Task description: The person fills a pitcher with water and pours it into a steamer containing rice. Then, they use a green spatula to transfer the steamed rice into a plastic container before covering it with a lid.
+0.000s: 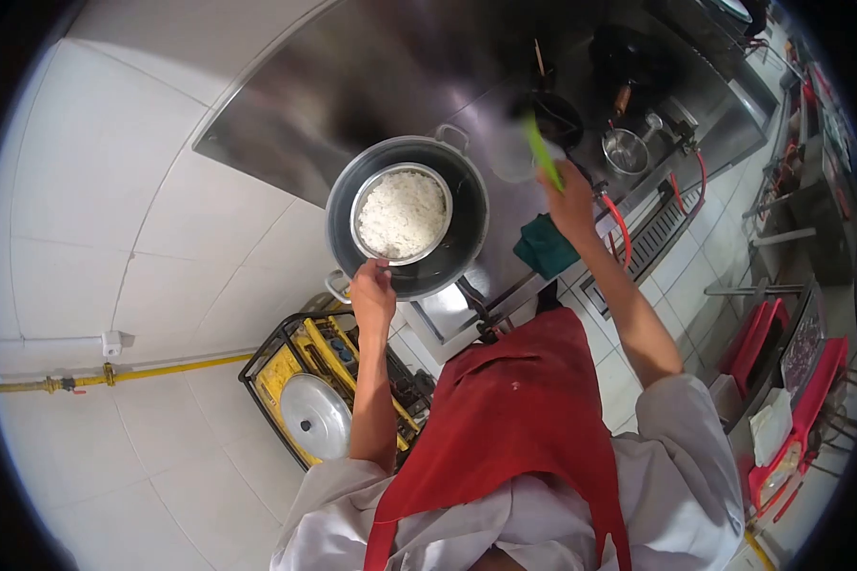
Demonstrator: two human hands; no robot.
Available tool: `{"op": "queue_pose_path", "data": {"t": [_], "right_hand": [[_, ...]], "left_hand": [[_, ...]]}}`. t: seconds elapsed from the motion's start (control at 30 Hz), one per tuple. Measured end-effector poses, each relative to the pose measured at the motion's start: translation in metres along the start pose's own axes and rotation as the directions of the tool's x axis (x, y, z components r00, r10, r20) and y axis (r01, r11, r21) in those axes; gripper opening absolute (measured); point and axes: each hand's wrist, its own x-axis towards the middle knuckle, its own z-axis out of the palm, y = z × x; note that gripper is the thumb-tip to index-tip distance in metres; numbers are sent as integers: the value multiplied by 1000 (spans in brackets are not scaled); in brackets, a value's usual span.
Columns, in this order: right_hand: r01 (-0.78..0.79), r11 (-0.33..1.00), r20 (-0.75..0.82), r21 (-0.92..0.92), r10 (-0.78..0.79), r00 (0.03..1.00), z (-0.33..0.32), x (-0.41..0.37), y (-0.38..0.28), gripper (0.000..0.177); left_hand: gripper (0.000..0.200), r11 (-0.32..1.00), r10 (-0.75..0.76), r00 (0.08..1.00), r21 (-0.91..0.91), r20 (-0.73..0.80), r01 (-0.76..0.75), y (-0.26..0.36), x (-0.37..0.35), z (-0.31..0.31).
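Observation:
A round metal bowl of white rice (403,215) sits inside a large grey pot (471,205) with two loop handles. My left hand (373,293) pinches the bowl's near rim, fingers closed on it. To the right, my right hand (570,205) is wrapped round a bright green utensil (543,154), whose far end is blurred. Under that utensil lies a pale, blurred round shape (512,154) that I cannot make out. A folded dark green cloth (546,246) rests on the counter's near edge, just below my right hand.
The steel counter (352,86) holds a wire strainer (626,150), a ladle (653,123) and dark pans (557,119). A red hose (622,228) hangs at its edge. Lower left, a silver lid (315,419) lies on a yellow and black frame (281,373). Red trays (758,338) stand right.

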Motion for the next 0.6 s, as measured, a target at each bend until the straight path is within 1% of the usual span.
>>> {"op": "queue_pose_path", "data": {"t": [0.03, 0.07, 0.1, 0.13, 0.2, 0.23, 0.27, 0.33, 0.43, 0.5, 0.53, 0.57, 0.6], "right_hand": [[-318, 941, 95, 119, 308, 947, -20, -15, 2, 24], [-605, 771, 220, 201, 566, 795, -43, -34, 3, 29], [-724, 621, 300, 300, 659, 689, -65, -53, 7, 31], [-814, 439, 392, 379, 721, 571, -89, -73, 13, 32], [-858, 301, 401, 416, 786, 470, -123, -121, 35, 28], [-890, 236, 396, 391, 829, 393, -140, -146, 50, 28], [-915, 168, 391, 366, 865, 315, -156, -168, 65, 28], [-942, 151, 274, 300, 932, 237, -188, -201, 91, 27], [-952, -49, 248, 303, 968, 30, -244, -241, 139, 28], [-928, -72, 190, 365, 982, -2, -280, -255, 163, 28], [-918, -80, 168, 388, 986, -15, -298, -259, 176, 29], [-917, -74, 152, 391, 988, -15, -316, -264, 191, 29], [-922, -42, 135, 385, 991, 12, -335, -268, 202, 28]], "left_hand": [[19, 997, 59, 998, -56, 11, -58, 6, -7, 0], [21, 987, 116, 993, -115, 17, -113, 14, -16, 2], [23, 971, 171, 985, -173, 18, -165, 24, -26, 3], [23, 966, 148, 982, -228, 121, -118, 40, -37, 5], [24, 949, 114, 940, -314, 323, -7, 76, -63, 15], [24, 955, 105, 879, -295, 464, 42, 87, -75, 26], [26, 959, 93, 800, -269, 593, 88, 96, -86, 39], [33, 998, -5, 581, -32, 814, 53, 100, -107, 81], [46, 1000, -13, 330, 15, 944, -4, 80, -143, 173], [58, 961, -34, 224, -30, 974, 276, 49, -183, 235], [64, 907, -35, 179, -43, 983, 418, 38, -202, 264], [63, 946, -80, 156, 26, 984, 324, 29, -214, 290], [62, 970, -131, 134, 99, 982, 222, 22, -226, 311]]}}
